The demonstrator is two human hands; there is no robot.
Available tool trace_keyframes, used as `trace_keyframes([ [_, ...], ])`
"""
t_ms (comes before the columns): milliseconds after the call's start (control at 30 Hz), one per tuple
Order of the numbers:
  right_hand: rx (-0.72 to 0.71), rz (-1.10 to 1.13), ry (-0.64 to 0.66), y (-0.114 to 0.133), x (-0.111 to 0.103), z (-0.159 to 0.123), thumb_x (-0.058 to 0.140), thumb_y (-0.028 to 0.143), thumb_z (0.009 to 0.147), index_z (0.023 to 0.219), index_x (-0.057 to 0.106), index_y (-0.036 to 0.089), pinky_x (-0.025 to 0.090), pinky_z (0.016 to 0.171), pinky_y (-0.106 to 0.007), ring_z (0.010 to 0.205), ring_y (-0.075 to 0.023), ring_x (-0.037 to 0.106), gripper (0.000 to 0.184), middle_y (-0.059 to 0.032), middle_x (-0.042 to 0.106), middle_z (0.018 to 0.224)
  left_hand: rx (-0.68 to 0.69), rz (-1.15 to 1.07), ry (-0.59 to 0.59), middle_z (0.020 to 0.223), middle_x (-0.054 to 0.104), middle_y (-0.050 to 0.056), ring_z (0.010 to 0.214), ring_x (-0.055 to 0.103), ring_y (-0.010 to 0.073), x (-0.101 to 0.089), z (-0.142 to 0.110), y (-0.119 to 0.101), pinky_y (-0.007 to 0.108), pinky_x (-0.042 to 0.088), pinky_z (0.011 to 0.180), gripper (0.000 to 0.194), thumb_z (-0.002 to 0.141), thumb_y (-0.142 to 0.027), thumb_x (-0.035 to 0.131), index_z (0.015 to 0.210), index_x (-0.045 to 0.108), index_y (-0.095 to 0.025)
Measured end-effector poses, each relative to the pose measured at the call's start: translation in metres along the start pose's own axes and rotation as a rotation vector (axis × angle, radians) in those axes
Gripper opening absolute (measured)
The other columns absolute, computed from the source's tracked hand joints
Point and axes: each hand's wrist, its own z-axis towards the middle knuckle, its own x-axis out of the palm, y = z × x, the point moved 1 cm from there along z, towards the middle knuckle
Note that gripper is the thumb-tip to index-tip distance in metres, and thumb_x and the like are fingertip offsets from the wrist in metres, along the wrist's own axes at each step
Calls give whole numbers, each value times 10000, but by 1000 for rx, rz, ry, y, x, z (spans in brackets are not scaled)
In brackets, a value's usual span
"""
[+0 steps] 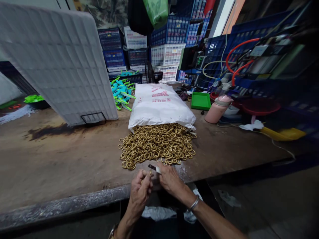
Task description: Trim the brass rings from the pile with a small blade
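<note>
Grasping: right hand (171, 180) a small knife (153, 168), left hand (141, 188) apparently a golden ring (150, 173).

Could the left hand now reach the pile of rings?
Probably yes: the pile of rings lies just beyond the left hand, though the blade in the right hand points partly across the way.

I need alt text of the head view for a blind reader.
The left hand pinches what looks like a golden ring; the right hand holds a small blade. Beyond, heaped golden rings lie before a white sack on a table.
</note>
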Motion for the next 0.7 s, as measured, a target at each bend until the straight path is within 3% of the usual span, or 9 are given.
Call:
trace_keyframes([
  [100,124,-56,-71,-17,-1,7,395,70,700,919,526,161,238,545,-243,630,-145,538,271,-39,620,702,-80,-102,66,490,452,-74,345,295,18,1,-7,-5,136,197,328,293,726,-447,580,715,488,-169],
  [267,260,-160,-186,-31,-6,19,450,120,749,867,546,187,230,546,-247,650,-150,560,165,-39,634,721,-134,-325,56,632,559,-7,427,413,51,1,-2,-5,149,277,334,294,723,-431,589,696,486,-157],
  [400,245,-194,-185,-25,-5,23,476,221,798,867,545,205,240,550,-245,682,-156,580,99,-37,644,756,-138,-391,59,705,600,35,489,471,75,-4,3,2,156,305,348,248,729,-373,600,725,507,-143],
  [600,223,-236,-192,-18,7,29,462,276,827,887,537,185,275,585,-258,733,-186,594,132,-59,645,775,-207,-527,70,680,589,9,505,502,87,-14,3,4,159,315,367,243,709,-297,626,894,539,-167],
  [700,228,-242,-195,-16,11,32,443,259,834,911,543,167,290,608,-268,759,-199,589,156,-74,640,785,-253,-585,77,694,587,20,551,529,92,-16,4,5,159,334,393,218,688,-278,649,842,576,-141],
])
